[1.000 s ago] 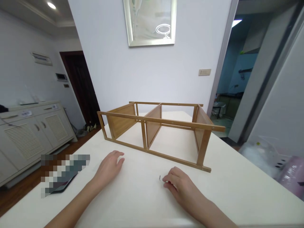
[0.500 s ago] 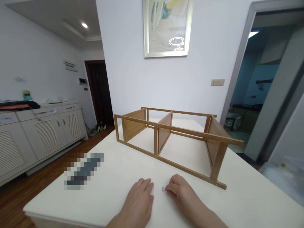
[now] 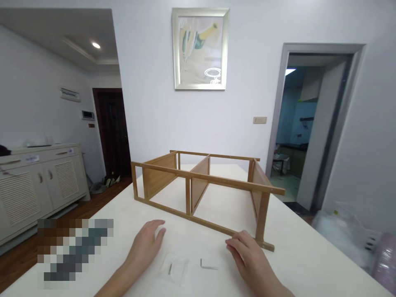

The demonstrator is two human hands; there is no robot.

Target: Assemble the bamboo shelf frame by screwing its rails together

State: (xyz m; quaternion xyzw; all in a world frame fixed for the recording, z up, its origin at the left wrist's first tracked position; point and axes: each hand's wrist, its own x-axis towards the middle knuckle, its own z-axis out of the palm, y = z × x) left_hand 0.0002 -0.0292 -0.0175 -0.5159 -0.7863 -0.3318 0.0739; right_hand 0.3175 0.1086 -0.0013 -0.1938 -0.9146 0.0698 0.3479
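Note:
A wooden shelf frame (image 3: pixel 189 194) with three panels lies on its side on the white table (image 3: pixel 130 222). My left hand (image 3: pixel 145 241) hovers in front of its left half, thumb apart from the fingers, holding nothing. My right hand (image 3: pixel 249 258) is by the near right corner of the frame, thumb and fingers pinched together; whatever they may hold is hidden. Between my hands an L-shaped hex key (image 3: pixel 209 267) lies on the tabletop. To its left is a small clear plastic bag (image 3: pixel 181 270) with a screw (image 3: pixel 170 269) in or on it.
A blurred-out dark patch (image 3: pixel 77 251) covers the table's left side. Clear plastic wrapping (image 3: pixel 338 233) and a pinkish roll (image 3: pixel 385 260) stand beyond the right edge. A white wall with a framed picture (image 3: pixel 201 49) rises behind; a louvred cabinet (image 3: pixel 46 177) stands at left.
My hands have moved apart: the left went leftward, the right toward the frame's near corner. The hex key and small bag between them are now plainly visible. The view has shifted.

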